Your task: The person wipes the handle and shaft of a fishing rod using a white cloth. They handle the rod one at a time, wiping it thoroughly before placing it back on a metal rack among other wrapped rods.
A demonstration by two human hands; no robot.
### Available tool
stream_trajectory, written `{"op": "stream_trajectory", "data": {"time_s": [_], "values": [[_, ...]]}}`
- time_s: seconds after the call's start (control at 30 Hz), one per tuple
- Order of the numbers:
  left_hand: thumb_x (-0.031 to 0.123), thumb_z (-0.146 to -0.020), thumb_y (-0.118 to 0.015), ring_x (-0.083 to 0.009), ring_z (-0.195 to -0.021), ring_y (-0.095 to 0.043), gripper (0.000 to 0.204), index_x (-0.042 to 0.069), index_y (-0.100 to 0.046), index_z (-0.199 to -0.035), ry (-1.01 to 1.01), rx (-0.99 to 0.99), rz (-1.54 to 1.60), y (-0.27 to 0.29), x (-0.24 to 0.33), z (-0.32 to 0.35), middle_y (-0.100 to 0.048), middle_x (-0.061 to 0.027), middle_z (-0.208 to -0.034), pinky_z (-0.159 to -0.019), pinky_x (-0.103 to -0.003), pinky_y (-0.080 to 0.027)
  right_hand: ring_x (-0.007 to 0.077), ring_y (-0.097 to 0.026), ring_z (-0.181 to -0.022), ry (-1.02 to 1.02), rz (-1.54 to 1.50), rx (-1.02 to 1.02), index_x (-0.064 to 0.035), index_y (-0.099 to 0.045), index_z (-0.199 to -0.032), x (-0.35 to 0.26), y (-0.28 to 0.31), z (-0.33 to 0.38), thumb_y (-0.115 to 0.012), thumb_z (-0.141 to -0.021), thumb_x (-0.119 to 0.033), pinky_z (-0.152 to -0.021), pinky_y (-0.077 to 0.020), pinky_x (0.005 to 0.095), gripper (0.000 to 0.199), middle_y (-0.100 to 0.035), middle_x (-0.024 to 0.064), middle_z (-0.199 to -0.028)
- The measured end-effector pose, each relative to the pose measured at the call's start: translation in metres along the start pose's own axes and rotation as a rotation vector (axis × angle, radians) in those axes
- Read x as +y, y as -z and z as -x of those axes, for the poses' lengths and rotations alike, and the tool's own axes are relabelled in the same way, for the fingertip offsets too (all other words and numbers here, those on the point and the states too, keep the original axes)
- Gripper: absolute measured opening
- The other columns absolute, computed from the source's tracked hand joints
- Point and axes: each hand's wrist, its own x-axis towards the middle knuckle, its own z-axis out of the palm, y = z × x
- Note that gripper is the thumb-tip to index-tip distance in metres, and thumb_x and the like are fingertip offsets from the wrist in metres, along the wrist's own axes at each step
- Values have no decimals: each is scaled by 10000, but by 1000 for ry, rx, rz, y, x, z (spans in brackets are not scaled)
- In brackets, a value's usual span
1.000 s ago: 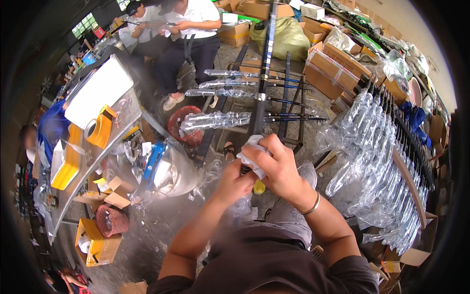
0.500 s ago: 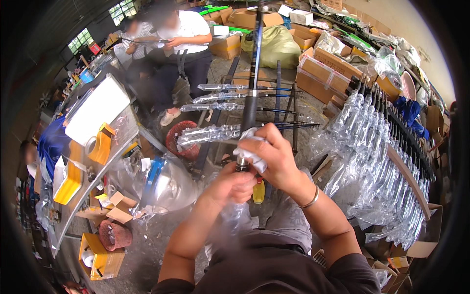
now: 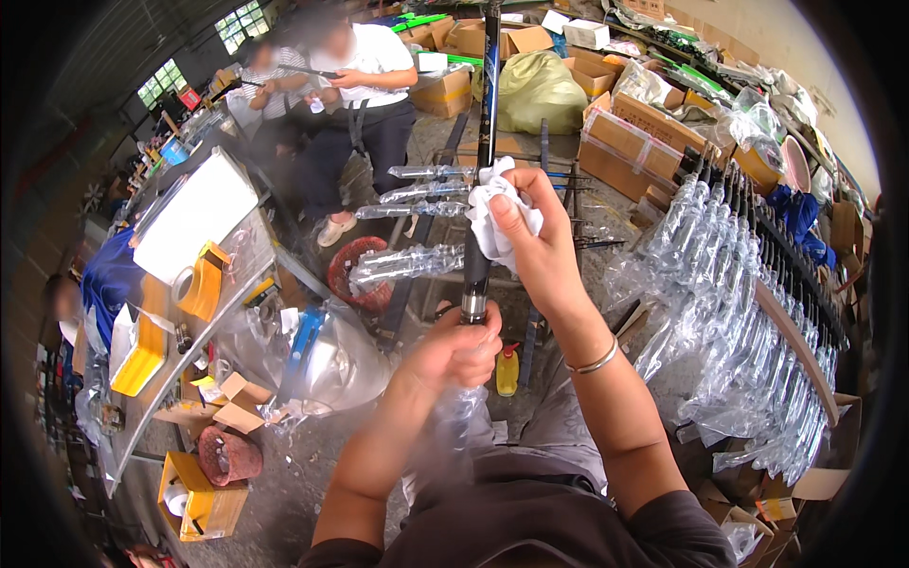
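Note:
A black and blue fishing rod stands nearly upright in front of me. Its lower end is wrapped in clear plastic. My left hand is wrapped round the rod just under a silver ring. Higher up, my right hand grips a crumpled white cloth and presses it against the dark shaft. A bangle circles my right wrist.
Behind the rod, several plastic-wrapped rods lie on a rack. More wrapped rods lean in a row at right. A workbench with tape rolls stands left. Two people hold a rod at the back. A yellow bottle is below my hands.
My right hand and the cloth have moved up along the rod, away from my left hand. The left hand keeps its hold below the silver ring.

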Motion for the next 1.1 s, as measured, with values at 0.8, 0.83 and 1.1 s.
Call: {"op": "stream_trajectory", "data": {"time_s": [0.8,0.83,1.1], "values": [[80,-880,-552,-49,-424,-380,89,47,-488,-932,-188,737,-885,-2,-22,1,-423,34,-558,-384,-224,-297,197,-576,-596,538,1208,-341,-116,-592,-973,13,12,58,-628,-735,-129,-454,-454,315,241,-485,37,-682],[80,-876,-556,-60,-470,-415,90,38,-498,-930,-139,764,-891,-1,-23,3,-457,25,-589,-425,-232,-330,199,-575,-594,553,1220,-276,-117,-592,-972,11,16,52,-627,-738,-128,-454,-453,318,238,-486,37,-683],[46,-877,-535,-46,-502,-400,98,64,-458,-935,-414,1003,-926,42,-48,36,-451,15,-655,-428,-206,-313,239,-601,-628,510,842,-471,-118,-602,-1027,44,-4,88,-622,-784,-147,-528,-501,333,246,-587,68,-767]]}}
